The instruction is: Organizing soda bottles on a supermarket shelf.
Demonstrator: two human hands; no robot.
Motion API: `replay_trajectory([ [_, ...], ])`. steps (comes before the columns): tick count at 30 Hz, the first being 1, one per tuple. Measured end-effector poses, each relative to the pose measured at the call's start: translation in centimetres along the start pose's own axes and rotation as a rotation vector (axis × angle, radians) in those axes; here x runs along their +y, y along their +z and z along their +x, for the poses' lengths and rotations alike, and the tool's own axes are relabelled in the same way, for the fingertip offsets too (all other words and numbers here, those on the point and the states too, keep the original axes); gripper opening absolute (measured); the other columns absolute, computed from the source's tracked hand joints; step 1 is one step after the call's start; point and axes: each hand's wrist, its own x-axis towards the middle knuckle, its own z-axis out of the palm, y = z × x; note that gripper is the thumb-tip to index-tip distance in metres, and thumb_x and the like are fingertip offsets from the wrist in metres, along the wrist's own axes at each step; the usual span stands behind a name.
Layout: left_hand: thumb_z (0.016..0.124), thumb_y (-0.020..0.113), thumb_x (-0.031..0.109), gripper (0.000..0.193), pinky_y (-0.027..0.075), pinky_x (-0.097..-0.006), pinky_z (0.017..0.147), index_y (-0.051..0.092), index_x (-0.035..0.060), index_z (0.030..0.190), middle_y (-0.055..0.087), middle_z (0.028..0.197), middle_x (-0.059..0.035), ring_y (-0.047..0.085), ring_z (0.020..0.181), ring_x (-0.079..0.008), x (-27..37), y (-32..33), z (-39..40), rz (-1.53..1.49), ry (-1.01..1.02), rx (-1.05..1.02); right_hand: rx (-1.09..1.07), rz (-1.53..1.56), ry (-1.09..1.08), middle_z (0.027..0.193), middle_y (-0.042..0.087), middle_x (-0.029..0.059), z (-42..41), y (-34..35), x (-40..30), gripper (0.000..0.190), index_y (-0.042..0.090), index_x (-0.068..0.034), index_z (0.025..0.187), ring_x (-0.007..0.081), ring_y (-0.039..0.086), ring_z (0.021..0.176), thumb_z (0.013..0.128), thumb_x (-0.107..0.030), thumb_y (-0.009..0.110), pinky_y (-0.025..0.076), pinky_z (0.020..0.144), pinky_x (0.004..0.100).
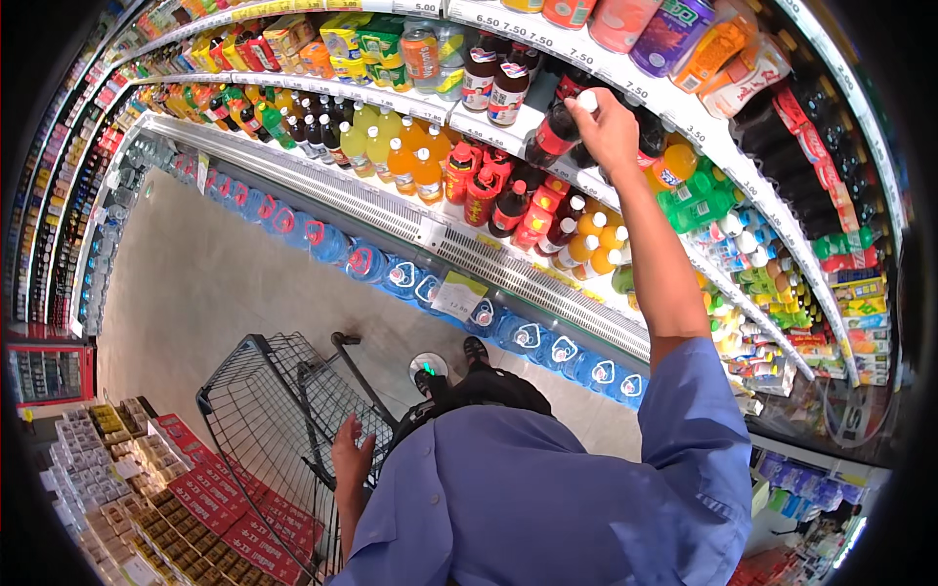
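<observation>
My right hand (604, 128) reaches up to the middle shelf of a drinks cooler and grips a dark cola bottle (553, 137) with a red label near its white cap. The bottle leans at the shelf's front edge. To its left on the same shelf stand dark bottles with white labels (507, 91); to its right, partly behind my arm, are an orange soda bottle (674, 167) and green bottles (700, 209). My left hand (352, 448) hangs beside the wire shopping cart (271, 410), fingers spread and holding nothing.
Large blue water bottles (366, 260) line the floor along the cooler's base, with a price sign (459, 294) above them. Several shelves of drinks curve around the view. Stacked cans and red cartons (212, 487) stand behind the cart at the lower left. My shoes (475, 351) are near the water bottles.
</observation>
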Motion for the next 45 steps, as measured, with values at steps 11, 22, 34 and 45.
replay_trajectory([
  [11, 0.081, 0.077, 0.011, 0.057, 0.055, -0.0382, 0.085, 0.057, 0.0022, 0.133, 0.07, 0.112, -0.018, 0.07, 0.095, -0.0283, 0.2, 0.8, -0.6, -0.017, -0.01, 0.03, 0.124, -0.086, -0.04, 0.079, 0.07, 0.0158, 2.7, 3.7, 2.8, 0.045, 0.068, -0.006, 0.098, 0.0382, 0.069, 0.079, 0.088, -0.05, 0.069, 0.052, 0.072, 0.0478],
  [22, 0.083, 0.077, 0.012, 0.054, 0.057, -0.0366, 0.081, 0.058, 0.0025, 0.133, 0.072, 0.108, -0.0153, 0.072, 0.093, -0.026, -0.7, 1.7, -0.4, 0.023, -0.001, 0.019, 0.117, -0.171, 0.135, 0.079, 0.07, 0.0229, 4.9, 4.9, 3.1, 0.064, 0.069, 0.0, 0.08, 0.0445, 0.068, 0.081, 0.084, -0.064, 0.068, 0.052, 0.074, 0.0516],
  [34, 0.083, 0.077, 0.011, 0.051, 0.058, -0.0345, 0.075, 0.06, 0.0029, 0.13, 0.071, 0.108, -0.0169, 0.072, 0.085, -0.0245, -2.0, 2.5, -1.4, -0.046, -0.071, -0.003, 0.313, -0.079, 0.076, 0.138, 0.06, 0.0161, 8.3, 7.6, 6.6, 0.083, 0.061, -0.015, 0.134, 0.0396, 0.057, 0.122, 0.077, -0.074, 0.068, 0.046, 0.1, 0.0457],
  [45, 0.084, 0.077, 0.014, 0.052, 0.056, -0.036, 0.078, 0.059, 0.0012, 0.131, 0.071, 0.108, -0.0165, 0.072, 0.087, -0.0258, -1.3, 2.2, -1.6, -0.054, -0.108, -0.028, 0.292, 0.009, 0.046, 0.135, 0.063, 0.011, 8.9, 7.2, 5.4, 0.08, 0.064, -0.017, 0.132, 0.0353, 0.059, 0.121, 0.076, -0.073, 0.069, 0.046, 0.1, 0.0448],
])
